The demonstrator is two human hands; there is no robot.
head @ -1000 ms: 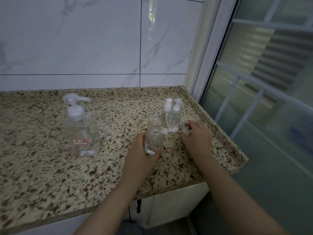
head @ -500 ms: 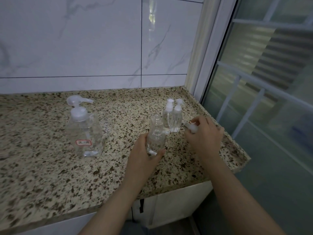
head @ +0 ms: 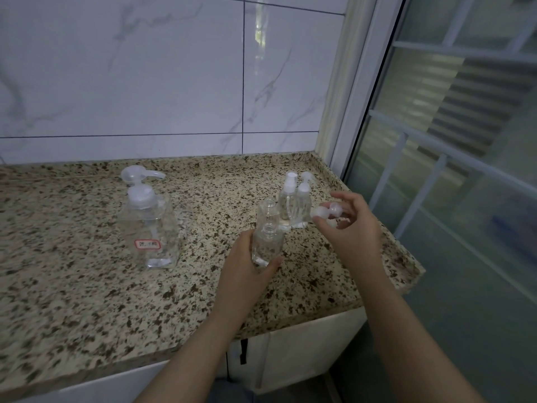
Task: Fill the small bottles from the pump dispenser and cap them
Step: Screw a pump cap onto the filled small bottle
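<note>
My left hand grips the open small clear plastic bottle steady; right hand pinches its white pump cap, ready for capping

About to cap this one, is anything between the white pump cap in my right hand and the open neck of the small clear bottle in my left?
Nothing visible: the white pump cap is up right of the small clear bottle; its neck is uncovered.
</note>
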